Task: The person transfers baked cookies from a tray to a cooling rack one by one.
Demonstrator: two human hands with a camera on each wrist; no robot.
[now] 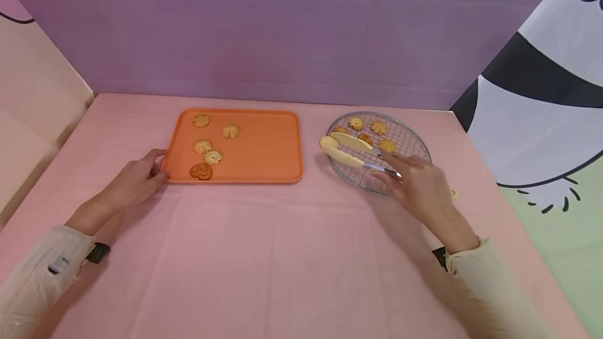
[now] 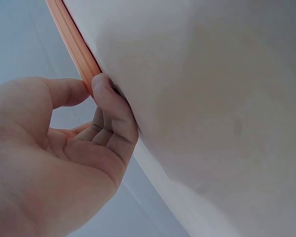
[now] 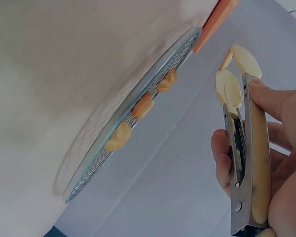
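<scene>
My right hand (image 1: 424,187) grips metal tongs (image 3: 259,163) with cream-coloured tips, thumb on one arm and fingers round the other. Between the tips is a round, pale cookie (image 1: 328,143), seen edge-on in the right wrist view. The tongs are raised over the left part of a round wire cooling rack (image 1: 409,157), which carries several cookies (image 1: 378,127). At the left, my left hand (image 1: 136,178) pinches the rim of an orange tray (image 1: 264,145) between thumb and forefinger, near its front left corner. Several cookies (image 1: 231,131) lie on the tray's left half.
Tray and rack stand side by side on a pink cloth (image 1: 235,266), a narrow gap between them. A purple wall (image 1: 282,35) rises behind. Printed panels (image 1: 542,77) flank the table. A small yellow loop (image 1: 453,193) shows beyond the right hand.
</scene>
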